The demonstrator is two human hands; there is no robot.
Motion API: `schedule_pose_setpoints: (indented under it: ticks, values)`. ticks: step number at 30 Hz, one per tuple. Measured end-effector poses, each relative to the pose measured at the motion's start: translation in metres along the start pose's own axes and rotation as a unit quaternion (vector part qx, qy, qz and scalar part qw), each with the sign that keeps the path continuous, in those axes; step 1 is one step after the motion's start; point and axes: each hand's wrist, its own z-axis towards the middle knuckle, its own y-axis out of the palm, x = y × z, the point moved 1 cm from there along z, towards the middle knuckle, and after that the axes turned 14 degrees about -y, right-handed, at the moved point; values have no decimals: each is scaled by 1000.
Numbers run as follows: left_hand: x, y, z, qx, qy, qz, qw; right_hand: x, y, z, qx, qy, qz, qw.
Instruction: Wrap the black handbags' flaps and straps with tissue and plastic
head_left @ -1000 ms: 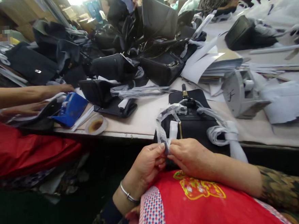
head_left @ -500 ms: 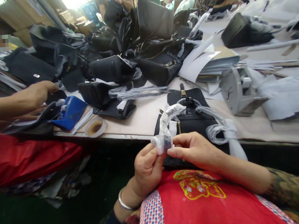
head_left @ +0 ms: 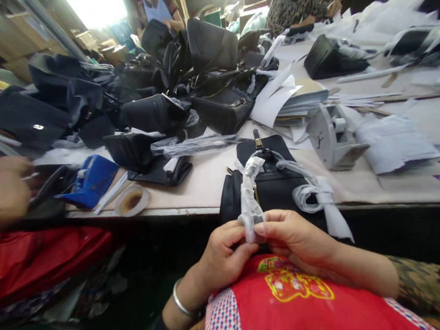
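A black bag (head_left: 277, 182) with gold zips lies at the table's front edge, partly hidden behind my hands. Its curved handle (head_left: 249, 190) is wrapped in clear plastic film and stands up toward me. My left hand (head_left: 226, 252) pinches the lower end of that wrapped handle from the left. From the right, the thumb and fingers of my right hand (head_left: 292, 233) close on the same end. A plastic-wrapped strap (head_left: 295, 165) runs over the bag to a coil (head_left: 307, 198) bound with white wrapping, which hangs by the edge.
A grey tape dispenser (head_left: 333, 139) and white sheets (head_left: 395, 140) are on the right. On the left are a tape roll (head_left: 131, 200), a blue tape dispenser (head_left: 91, 179) and a co-worker's blurred hand (head_left: 3, 192). Black bags (head_left: 213, 45) are heaped behind; other people stand across the table.
Both my hands sit slightly lower in view, still at the handle's end, and the handle is more upright. The co-worker's hand on the left has moved left and down. The view has shifted somewhat.
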Motion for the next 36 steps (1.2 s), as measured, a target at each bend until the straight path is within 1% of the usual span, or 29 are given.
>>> schedule_pose_setpoints:
  ticks: [1, 2, 3, 4, 5, 6, 8, 10, 11, 12, 13, 14, 15, 16, 17, 18, 19, 20, 22, 23, 24, 25, 26, 28, 30, 31, 33, 34, 36]
  values:
    - [0, 0, 3, -15, -42, -61, 997, -3, -1, -1, -13, -51, -65, 996]
    - [1, -1, 6, -31, -88, -134, 987, -5, -2, -1, -30, -115, -143, 983]
    - [1, 0, 10, -44, -133, -206, 968, -7, -3, -1, -48, -186, -224, 955]
    - [1, 0, 14, -53, -171, -267, 947, -8, -4, -1, -63, -256, -302, 916]
    - [2, 1, 19, -54, -197, -308, 929, -8, -6, 0, -73, -321, -371, 868]
    - [3, 3, 24, -49, -214, -329, 918, -8, -8, 1, -79, -378, -428, 817]
    - [6, 5, 31, -33, -223, -327, 918, -6, -12, 3, -87, -459, -515, 719]
    - [11, 8, 36, -15, -206, -299, 931, -5, -16, 4, -91, -501, -579, 636]
    - [13, 9, 37, -5, -196, -275, 941, -4, -17, 4, -92, -513, -604, 604]
    - [16, 10, 37, 5, -185, -244, 952, -4, -18, 3, -91, -520, -623, 578]
    - [18, 11, 37, 17, -174, -212, 961, -4, -19, 3, -89, -525, -637, 558]
    - [20, 12, 37, 31, -163, -181, 969, -4, -19, 2, -87, -525, -648, 545]
    - [22, 13, 36, 44, -153, -154, 975, -4, -20, 0, -88, -521, -654, 541]
    - [24, 14, 35, 57, -144, -134, 979, -4, -20, -1, -94, -511, -656, 548]
    - [25, 14, 34, 68, -136, -121, 981, -4, -20, -2, -103, -495, -649, 568]
    - [26, 14, 32, 78, -130, -112, 982, -5, -20, -3, -115, -473, -631, 604]
    - [26, 14, 30, 86, -123, -103, 983, -6, -21, -4, -125, -442, -600, 655]
    - [25, 13, 28, 94, -114, -89, 985, -7, -21, -4, -133, -404, -552, 717]
    - [23, 11, 24, 121, -76, -40, 989, -11, -22, -2, -136, -304, -409, 849]
    - [21, 10, 22, 138, -47, -7, 989, -12, -23, 0, -128, -242, -321, 907]
    - [19, 9, 21, 155, -12, 29, 987, -13, -23, 3, -113, -178, -229, 950]
    - [17, 9, 20, 167, 25, 62, 984, -14, -22, 6, -92, -121, -141, 978]
    - [14, 10, 19, 172, 59, 90, 979, -15, -21, 9, -70, -75, -66, 992]
    - [8, 12, 20, 164, 114, 125, 972, -17, -18, 16, -34, -19, 34, 999]
    - [4, 13, 21, 150, 142, 139, 969, -18, -14, 20, -16, -1, 75, 997]
    - [3, 12, 22, 146, 144, 140, 969, -19, -13, 21, -10, 0, 80, 997]
    - [2, 10, 24, 135, 115, 127, 976, -20, -10, 22, 6, -17, 57, 998]
    - [2, 8, 26, 121, 82, 105, 984, -20, -10, 22, 8, -40, 28, 999]
    - [2, 4, 33, 82, -18, 18, 996, -20, -11, 22, 0, -105, -60, 993]
